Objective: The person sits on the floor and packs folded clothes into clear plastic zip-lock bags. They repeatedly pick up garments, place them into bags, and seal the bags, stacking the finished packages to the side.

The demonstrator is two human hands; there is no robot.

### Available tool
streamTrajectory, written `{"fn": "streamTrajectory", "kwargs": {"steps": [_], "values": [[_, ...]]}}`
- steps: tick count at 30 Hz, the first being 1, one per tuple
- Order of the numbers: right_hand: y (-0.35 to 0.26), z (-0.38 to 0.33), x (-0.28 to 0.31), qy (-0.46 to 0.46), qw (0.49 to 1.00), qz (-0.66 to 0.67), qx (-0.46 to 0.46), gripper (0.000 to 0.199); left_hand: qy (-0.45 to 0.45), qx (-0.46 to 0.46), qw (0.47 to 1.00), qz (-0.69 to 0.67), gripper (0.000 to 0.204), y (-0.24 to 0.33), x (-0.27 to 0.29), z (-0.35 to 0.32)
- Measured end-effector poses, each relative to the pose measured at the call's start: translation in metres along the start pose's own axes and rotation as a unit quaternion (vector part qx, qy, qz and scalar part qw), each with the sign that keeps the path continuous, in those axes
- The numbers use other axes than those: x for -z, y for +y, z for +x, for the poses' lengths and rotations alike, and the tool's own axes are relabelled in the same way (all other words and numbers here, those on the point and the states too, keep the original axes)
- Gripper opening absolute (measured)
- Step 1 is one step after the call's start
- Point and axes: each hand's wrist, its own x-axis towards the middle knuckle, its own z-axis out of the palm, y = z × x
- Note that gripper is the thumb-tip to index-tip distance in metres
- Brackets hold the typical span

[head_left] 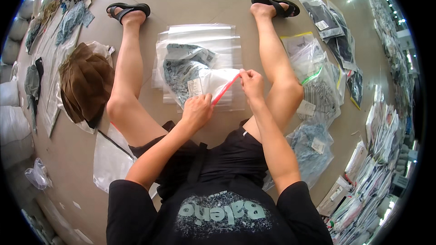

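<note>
A clear plastic zip bag (221, 78) with a red strip along its opening lies between my legs. Inside it is a folded blue-grey patterned garment (175, 72), and a white label (195, 87) shows on it. My left hand (197, 111) is closed on the near end of the red strip. At the strip's far right end, my right hand (251, 84) pinches the corner, so the strip runs taut and slanted between both hands. Beneath this bag is a stack of flat clear bags (229, 34) on the floor.
Right of my leg lie packed garment bags (320, 95) and dark packed clothes (338, 41). To the left sits a brown pleated garment (86, 86) on plastic, with loose patterned clothes (70, 22) beyond. Piles of packages (363, 190) line the right side.
</note>
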Motion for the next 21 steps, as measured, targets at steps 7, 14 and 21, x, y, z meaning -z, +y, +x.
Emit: {"fn": "streamTrajectory", "kwargs": {"steps": [7,14,21], "values": [[0.003,-0.039,-0.015,-0.05,0.974,0.161,-0.152,0.04,-0.008,0.119,0.979,-0.168,0.012,0.0,0.001,0.011],[-0.061,0.006,-0.106,-0.083,0.973,0.072,0.204,0.034,0.346,0.155,0.906,-0.19,0.008,-0.056,0.087,0.093],[-0.134,-0.043,-0.061,-0.002,0.953,0.056,0.297,0.034,0.376,-0.123,0.917,-0.049,0.023,-0.006,0.166,0.069]]}}
